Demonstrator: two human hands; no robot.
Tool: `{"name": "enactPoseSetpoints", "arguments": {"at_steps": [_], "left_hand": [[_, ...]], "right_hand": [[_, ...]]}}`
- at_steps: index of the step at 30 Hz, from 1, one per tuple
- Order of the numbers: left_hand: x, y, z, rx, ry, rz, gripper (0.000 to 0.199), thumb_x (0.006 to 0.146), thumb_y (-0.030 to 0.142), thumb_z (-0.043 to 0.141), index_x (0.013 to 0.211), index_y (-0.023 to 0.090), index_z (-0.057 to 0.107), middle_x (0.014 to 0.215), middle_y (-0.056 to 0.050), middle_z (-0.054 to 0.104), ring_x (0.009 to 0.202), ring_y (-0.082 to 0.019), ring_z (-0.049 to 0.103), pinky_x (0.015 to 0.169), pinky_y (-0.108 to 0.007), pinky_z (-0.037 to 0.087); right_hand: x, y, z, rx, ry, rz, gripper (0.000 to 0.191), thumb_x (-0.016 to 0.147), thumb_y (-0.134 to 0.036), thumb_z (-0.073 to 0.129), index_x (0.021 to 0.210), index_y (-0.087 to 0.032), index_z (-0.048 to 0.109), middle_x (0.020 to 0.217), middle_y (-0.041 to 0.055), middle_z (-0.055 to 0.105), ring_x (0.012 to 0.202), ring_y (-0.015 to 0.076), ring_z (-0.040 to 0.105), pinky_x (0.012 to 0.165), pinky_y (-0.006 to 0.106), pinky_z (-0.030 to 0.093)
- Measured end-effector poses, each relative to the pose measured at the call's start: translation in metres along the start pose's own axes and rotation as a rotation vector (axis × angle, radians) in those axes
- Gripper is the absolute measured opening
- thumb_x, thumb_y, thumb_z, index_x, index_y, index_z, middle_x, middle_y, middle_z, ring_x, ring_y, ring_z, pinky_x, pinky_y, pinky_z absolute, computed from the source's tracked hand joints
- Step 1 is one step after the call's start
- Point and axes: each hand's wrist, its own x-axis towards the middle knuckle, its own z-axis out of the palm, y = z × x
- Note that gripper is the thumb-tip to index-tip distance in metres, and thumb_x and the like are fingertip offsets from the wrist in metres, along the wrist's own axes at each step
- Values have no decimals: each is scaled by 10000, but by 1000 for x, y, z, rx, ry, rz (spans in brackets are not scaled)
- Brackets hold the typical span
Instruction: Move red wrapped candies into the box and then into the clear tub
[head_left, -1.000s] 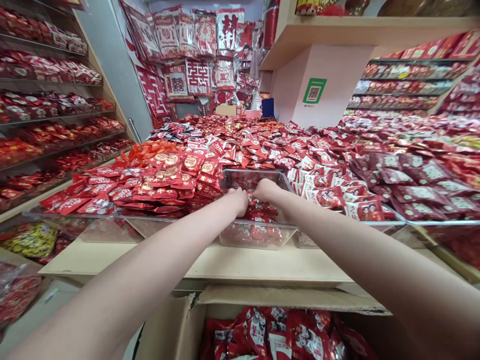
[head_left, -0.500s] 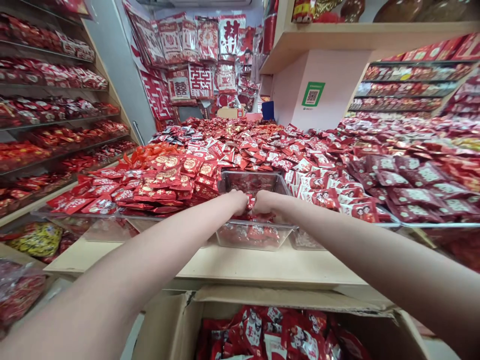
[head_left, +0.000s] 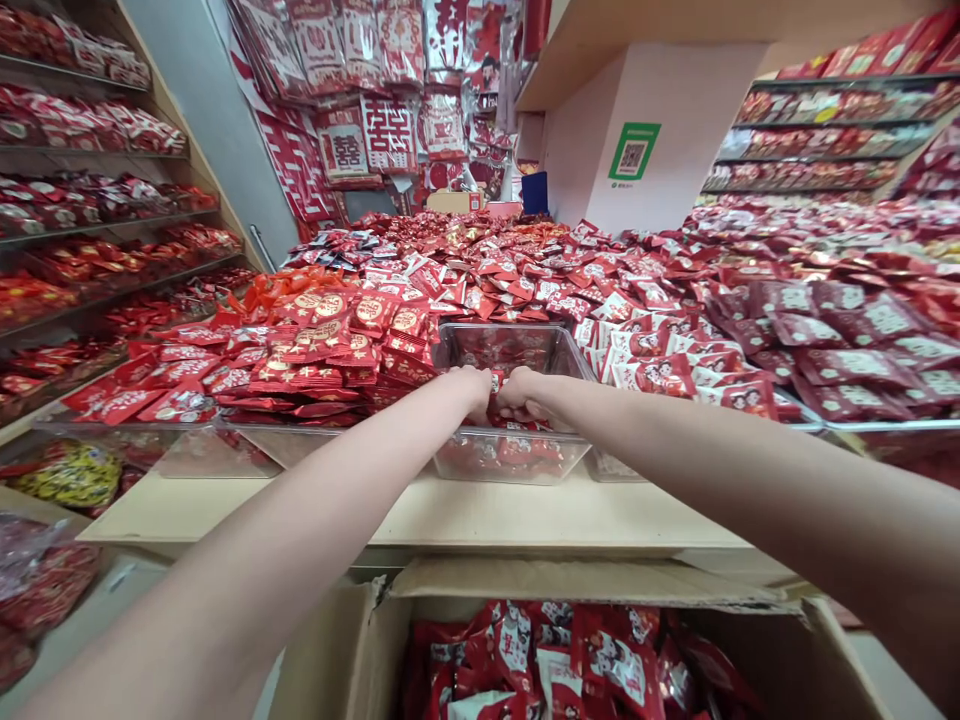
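Both arms reach forward into a clear plastic bin [head_left: 517, 468] with red packets in its bottom. My left hand [head_left: 472, 388] is inside the bin on the left, fingers curled down. Close beside it, my right hand [head_left: 523, 390] is bent inward with its fingers closed. Between the two hands shows a small red packet [head_left: 496, 380], pinched from both sides. The fingertips are partly hidden behind the hands and the bin's front wall. More red packets [head_left: 529, 447] show through that wall, below the hands.
Below the table edge [head_left: 420, 522] stands an open cardboard box [head_left: 360, 640] holding red printed packets [head_left: 517, 645]. Heaped packets [head_left: 330, 340] lie left of the bin, and red-and-white packets [head_left: 649, 365] right of it. Shelves [head_left: 90, 155] line the left side.
The view has tilted down and shifted slightly, so the shelf and wall sit higher. Both hands stay in the bin around the red packet, with little movement.
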Motion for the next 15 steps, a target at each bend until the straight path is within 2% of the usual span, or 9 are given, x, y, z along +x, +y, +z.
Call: {"name": "enactPoseSetpoints", "arguments": {"at_steps": [3, 5, 9, 13, 15], "left_hand": [[-2, -1, 1, 13, -14, -10, 1159, 422, 290, 802, 1376, 157, 159, 1311, -211, 395, 1130, -332, 457, 890, -369, 416], [-4, 0, 0, 24, -7, -8, 1166, 414, 226, 805, 1378, 153, 154, 1292, -199, 429, 1125, -319, 466, 892, -349, 415], [-6, 2, -4, 33, 30, 5, 1013, 439, 168, 793, 1325, 148, 303, 1216, -152, 526, 1065, -280, 526, 876, -298, 423], [-1, -2, -6, 39, 94, -14, 749, 477, 233, 781, 1167, 143, 505, 1075, -128, 619, 974, -278, 582, 816, -288, 452], [4, -6, -4, 39, 121, -13, 701, 477, 243, 779, 1127, 144, 538, 1027, -124, 639, 944, -282, 595, 788, -287, 462]], "right_hand": [[2, -1, -2, 16, -64, 20, 94, 759, -89, 561, 679, -122, 525, 452, -50, 448, 378, 36, 387, 357, 146, 306], [3, -1, -2, 36, -72, 13, 135, 731, -51, 564, 640, -133, 507, 403, -51, 414, 358, 39, 368, 351, 149, 287], [4, -2, -1, 72, -62, -12, 113, 715, -47, 569, 667, -134, 515, 425, -29, 457, 366, 62, 400, 345, 171, 297], [2, -4, -1, 156, -42, -55, 148, 680, -34, 600, 740, -134, 510, 484, -33, 496, 423, 89, 484, 391, 192, 411], [3, -5, 0, 207, -53, -71, 189, 655, -26, 624, 749, -138, 505, 491, -44, 503, 449, 87, 513, 430, 182, 451]]}}
